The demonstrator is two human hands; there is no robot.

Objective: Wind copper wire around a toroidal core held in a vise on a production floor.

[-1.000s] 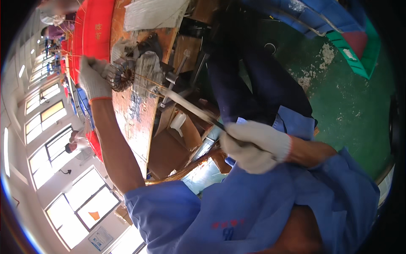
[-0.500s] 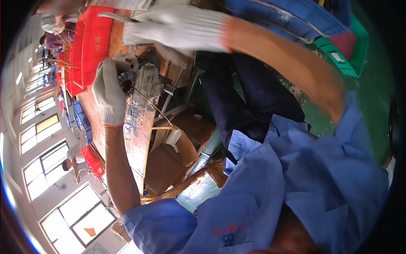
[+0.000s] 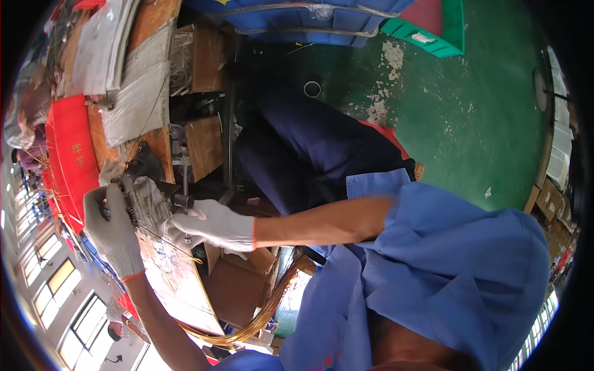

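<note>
My left hand [image 3: 114, 229], in a white knitted glove, is closed around a small dark wound coil [image 3: 132, 214], and most of that coil is hidden by the fingers. The coil rests against a block wrapped in worn grey material [image 3: 148, 203] at the bench edge. Out of the coil a copper wire [image 3: 188, 254] slants down to the right and ends past the bench edge. My right hand [image 3: 213, 226], gloved too, lies just right of the wrapped block. Its fingers are bent in at the wire, with the fingertips partly hidden.
A red bin [image 3: 73, 145] with wires sticking out stands beyond the wooden bench [image 3: 179, 278]. A pale sheet [image 3: 139, 102] covers part of the bench. Under it are a cardboard box [image 3: 235, 290] and a copper wire bundle [image 3: 263, 321]. Blue [image 3: 297, 21] and green bins [image 3: 455, 37] sit at the top.
My right hand has come down from above the bench, beside the red bin, to the wire near the wrapped block. The left hand still holds the coil. The whole view has turned.
</note>
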